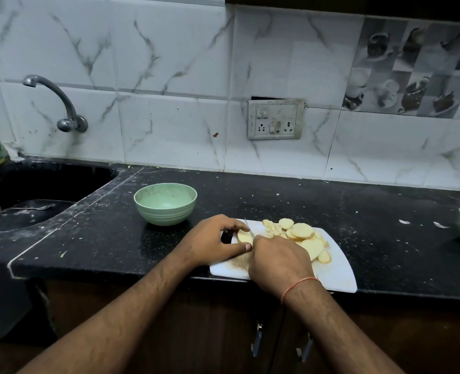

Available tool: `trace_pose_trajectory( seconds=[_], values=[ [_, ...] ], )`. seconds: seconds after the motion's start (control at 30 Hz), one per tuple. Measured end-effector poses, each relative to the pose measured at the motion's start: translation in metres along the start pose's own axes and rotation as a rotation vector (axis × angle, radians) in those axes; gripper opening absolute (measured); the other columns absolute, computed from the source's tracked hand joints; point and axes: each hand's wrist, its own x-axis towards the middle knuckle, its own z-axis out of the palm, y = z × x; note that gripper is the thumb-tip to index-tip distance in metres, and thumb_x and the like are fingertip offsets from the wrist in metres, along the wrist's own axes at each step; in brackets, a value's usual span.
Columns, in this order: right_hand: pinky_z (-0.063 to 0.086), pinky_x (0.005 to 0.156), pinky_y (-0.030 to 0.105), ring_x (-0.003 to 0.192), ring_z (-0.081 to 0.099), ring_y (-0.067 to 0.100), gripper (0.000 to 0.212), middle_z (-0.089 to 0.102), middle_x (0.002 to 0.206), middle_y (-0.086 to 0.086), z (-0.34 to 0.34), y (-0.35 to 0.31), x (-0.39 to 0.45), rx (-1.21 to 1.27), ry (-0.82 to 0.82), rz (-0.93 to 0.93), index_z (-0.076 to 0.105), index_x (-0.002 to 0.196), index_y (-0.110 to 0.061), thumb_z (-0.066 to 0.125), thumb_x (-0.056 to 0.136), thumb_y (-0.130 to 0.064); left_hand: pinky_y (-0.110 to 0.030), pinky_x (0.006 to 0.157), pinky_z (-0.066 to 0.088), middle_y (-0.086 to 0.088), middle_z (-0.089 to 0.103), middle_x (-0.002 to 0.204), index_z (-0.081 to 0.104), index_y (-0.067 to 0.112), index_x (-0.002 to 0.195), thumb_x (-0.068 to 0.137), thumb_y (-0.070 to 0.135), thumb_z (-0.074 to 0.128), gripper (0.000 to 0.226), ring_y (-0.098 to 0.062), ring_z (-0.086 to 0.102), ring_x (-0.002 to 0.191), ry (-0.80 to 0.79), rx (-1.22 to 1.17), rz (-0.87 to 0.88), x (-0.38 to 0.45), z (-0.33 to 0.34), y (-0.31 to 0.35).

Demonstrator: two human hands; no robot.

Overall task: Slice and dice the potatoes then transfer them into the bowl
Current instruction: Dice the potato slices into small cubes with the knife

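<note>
Surface [277, 201]: black speckled stone under your work.
Board [339, 268]: white plastic, at the surface's near edge.
Right hand [279, 261]: your fingers curl round the knife [248, 227]; its handle is hidden.
Left hand [214, 240]: your fingers arch over and pinch the potato slice [243, 237], just left of the blade.
Bowl [165, 203]: pale green, round, behind your left hand.
Potato slices [303, 234]: pale rounds heaped beyond your right hand.

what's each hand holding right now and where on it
The right hand grips the knife by its handle, which the hand hides. The left hand pinches the potato piece being cut by its left end, steadying it on the cutting board.
</note>
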Motion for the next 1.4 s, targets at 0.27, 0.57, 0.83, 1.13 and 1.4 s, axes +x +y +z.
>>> trace_pose_trajectory(
  seconds=[0.27,0.57,0.83,1.13,1.4],
  values=[
    [0.039,0.073,0.033,0.107,0.063,0.028,0.031,0.068,0.113,0.005,0.003,0.003,0.004,0.076,-0.022,0.006,0.063,0.122,-0.022,0.043,0.099,-0.028,-0.032,0.087,0.054,0.024,0.054,0.109,0.065,0.059,0.123,0.087,0.071,0.058,0.038,0.003,0.058,0.097,-0.01,0.193,0.06,-0.003,0.004,0.003],
    [0.036,0.072,0.031,0.091,0.054,0.027,0.03,0.068,0.111,0.006,-0.007,0.009,0.0,0.119,-0.026,0.018,0.064,0.118,-0.021,0.042,0.101,-0.031,-0.025,0.076,0.047,0.023,0.054,0.109,0.065,0.058,0.12,0.09,0.07,0.06,0.033,0.004,0.056,0.093,0.001,0.238,0.077,-0.002,0.005,0.004],
    [0.039,0.073,0.032,0.105,0.063,0.028,0.027,0.069,0.111,0.004,-0.01,-0.002,-0.007,0.023,-0.055,0.006,0.064,0.116,-0.021,0.045,0.099,-0.027,-0.033,0.087,0.054,0.024,0.055,0.115,0.068,0.053,0.118,0.09,0.073,0.06,0.034,0.002,0.058,0.097,0.0,0.237,0.06,-0.002,0.006,0.003],
    [0.038,0.073,0.033,0.108,0.063,0.029,0.033,0.066,0.115,0.006,-0.011,0.001,-0.022,-0.071,-0.063,-0.079,0.056,0.128,-0.018,0.046,0.097,-0.024,-0.031,0.084,0.054,0.025,0.053,0.112,0.069,0.05,0.116,0.086,0.078,0.051,0.045,0.004,0.057,0.091,-0.025,0.256,0.067,0.0,0.004,0.003],
    [0.036,0.07,0.033,0.104,0.062,0.03,0.029,0.066,0.11,0.005,-0.021,0.015,-0.043,-0.012,-0.03,-0.069,0.06,0.12,-0.023,0.046,0.095,-0.028,-0.026,0.083,0.05,0.025,0.055,0.109,0.072,0.047,0.118,0.089,0.071,0.062,0.038,0.004,0.058,0.092,0.0,0.192,0.066,-0.003,0.006,0.003]
  ],
)
